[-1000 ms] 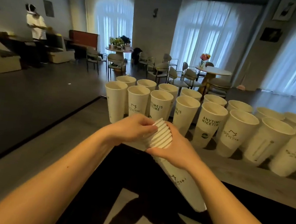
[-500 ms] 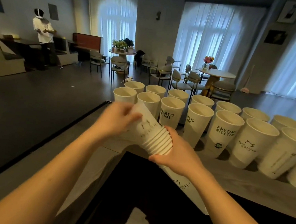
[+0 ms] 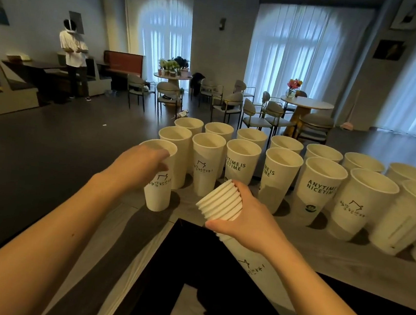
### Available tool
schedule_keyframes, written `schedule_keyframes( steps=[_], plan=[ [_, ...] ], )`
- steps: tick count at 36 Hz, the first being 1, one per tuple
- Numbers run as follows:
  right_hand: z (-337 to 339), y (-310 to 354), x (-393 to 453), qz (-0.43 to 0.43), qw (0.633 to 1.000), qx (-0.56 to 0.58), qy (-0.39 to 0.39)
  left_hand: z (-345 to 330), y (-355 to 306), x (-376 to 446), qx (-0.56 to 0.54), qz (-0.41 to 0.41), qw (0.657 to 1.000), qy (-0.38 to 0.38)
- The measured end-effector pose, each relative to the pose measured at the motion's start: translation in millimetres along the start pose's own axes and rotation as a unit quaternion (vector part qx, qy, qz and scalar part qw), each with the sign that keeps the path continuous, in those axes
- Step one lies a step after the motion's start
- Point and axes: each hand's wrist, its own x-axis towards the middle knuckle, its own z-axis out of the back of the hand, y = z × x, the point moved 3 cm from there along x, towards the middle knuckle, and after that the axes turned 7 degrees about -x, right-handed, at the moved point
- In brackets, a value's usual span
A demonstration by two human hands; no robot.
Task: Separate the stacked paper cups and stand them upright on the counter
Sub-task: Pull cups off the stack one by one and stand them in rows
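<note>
My right hand (image 3: 245, 220) grips a tilted stack of white paper cups (image 3: 220, 200) just below its rims, the stack's lower end pointing back toward me. My left hand (image 3: 138, 167) holds a single white cup (image 3: 158, 189) near its rim; the cup stands upright at the left end of the grey counter (image 3: 307, 245), its base at or just above the surface. Two rows of upright white cups (image 3: 241, 164), some printed with black lettering, stand on the counter to the right of it.
The counter's left end lies just left of the single cup, with dark floor beyond. A dark recessed surface (image 3: 191, 262) sits below my hands. Café tables and chairs (image 3: 254, 111) fill the room behind, and a person (image 3: 73, 55) stands far left.
My left hand pulled the top cup off the stack, turned it upright and brought it down at the counter's left end. My right hand kept hold of the stack.
</note>
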Motion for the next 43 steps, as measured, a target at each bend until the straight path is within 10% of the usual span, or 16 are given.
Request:
schedule_keyframes(
  steps=[9,13,16,25,33,43],
  plan=[
    [2.0,2.1,-3.3,0.022,0.999,0.02,-0.018,32.0,-29.9,-14.1,-0.128,-0.016,0.981,-0.142],
    [2.0,7.4,-10.0,0.045,0.998,0.024,-0.044,20.4,-78.6,-32.6,-0.395,-0.009,0.917,0.047],
    [1.1,6.4,-12.8,0.057,0.997,0.028,-0.054,1.8,-99.9,-41.9,-0.393,-0.031,0.904,0.165],
    [3.0,-2.0,-17.7,0.065,0.997,-0.005,-0.047,-1.5,-110.3,-43.9,-0.4,0.043,0.914,0.051],
    [16.1,-33.3,-18.0,0.001,0.998,-0.048,-0.033,38.1,-100.7,-34.2,-0.281,0.055,0.95,-0.125],
    [26.5,-57.4,-24.9,-0.042,0.999,-0.022,0.008,-18.9,-104.0,-1.5,0.056,-0.036,0.998,-0.02]
  ],
)
